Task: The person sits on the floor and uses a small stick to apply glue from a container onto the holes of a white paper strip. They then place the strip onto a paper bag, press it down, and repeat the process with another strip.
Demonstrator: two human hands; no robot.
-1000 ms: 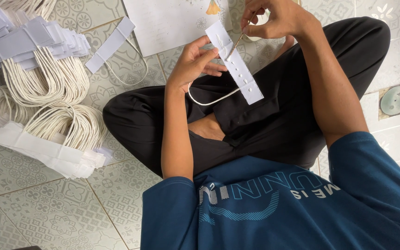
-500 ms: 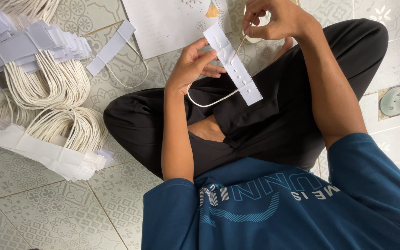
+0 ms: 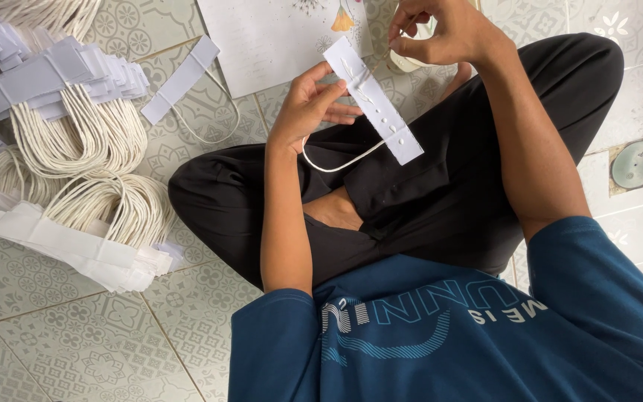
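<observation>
The left hand (image 3: 308, 104) pinches a white card strip (image 3: 373, 100) by its long edge, thumb on the face and fingers behind, holding it tilted above the person's crossed legs (image 3: 440, 186). The right hand (image 3: 444, 31), just above the strip's upper end, is closed in a fingertip pinch on the end of a white cord (image 3: 340, 158), which runs taut down to the strip's face. Below the gripped strip, the cord hangs in a loose loop toward the lap. A row of small punched holes shows along the strip's lower half.

To the far left of the grip, on the patterned tile floor (image 3: 53, 350), lie stacks of finished strips with cord handles (image 3: 76, 134), and a single finished piece (image 3: 181, 78) lies nearer. A white sheet with a flower print (image 3: 277, 37) lies just beyond the hands.

The risk, as judged here: the cord end is held only by fingertips, so a slip could pull it back out of its hole, and a hard tug against the thin card could tear or crease the strip.
</observation>
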